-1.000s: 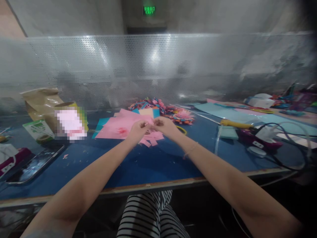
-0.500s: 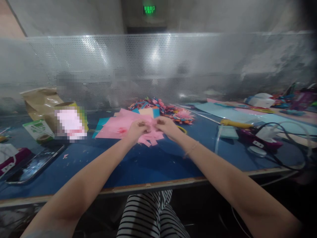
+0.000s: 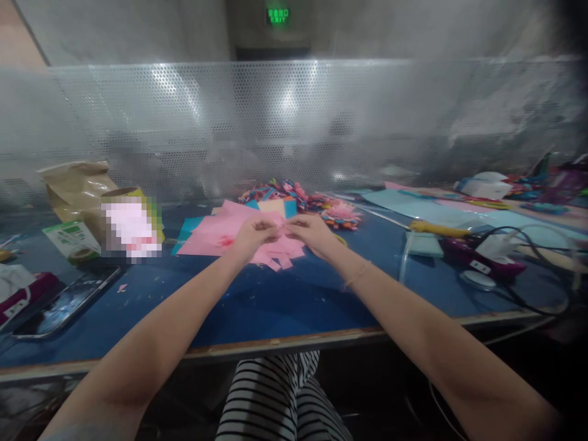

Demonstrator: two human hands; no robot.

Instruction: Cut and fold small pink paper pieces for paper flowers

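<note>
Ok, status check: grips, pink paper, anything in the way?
Left grip and right grip close together over pink paper. Anything pinched: too small to tell. Pink strips near them. Phone off left, yellow handle off right, neither touching them.

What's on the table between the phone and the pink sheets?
In the head view, a small pink scrap lies on the blue tabletop, closer to the phone than to the pink sheets.
</note>
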